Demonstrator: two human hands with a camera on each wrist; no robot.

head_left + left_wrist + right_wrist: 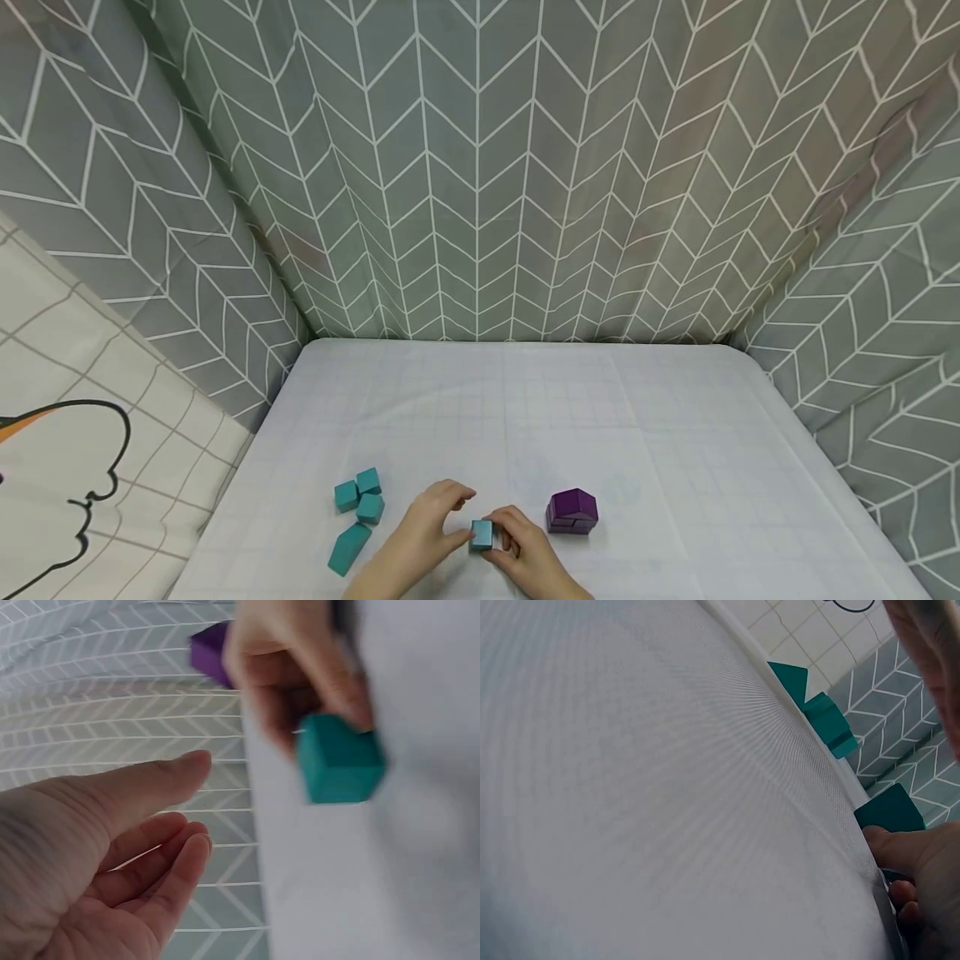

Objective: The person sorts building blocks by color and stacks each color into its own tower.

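Observation:
A teal cube-shaped block (pixel 482 536) is pinched between the thumb and fingers of my right hand (pixel 529 553), low in the middle of the head view. My left hand (pixel 422 530) is just left of that block, thumb and fingers spread apart with nothing between them. In the left wrist view, a gap separates the left thumb (pixel 161 780) from the teal block (pixel 341 761). The right wrist view catches the block (pixel 892 810) at the right thumb's tip; the other fingers are partly hidden there.
Left of my left hand lie several teal blocks, among them a longer one with a pointed end (pixel 349 549). A purple house-shaped group of blocks (pixel 572 512) sits right of my right hand. A white cloth covers the table (pixel 675 467); patterned curtains (pixel 480 167) hang behind it.

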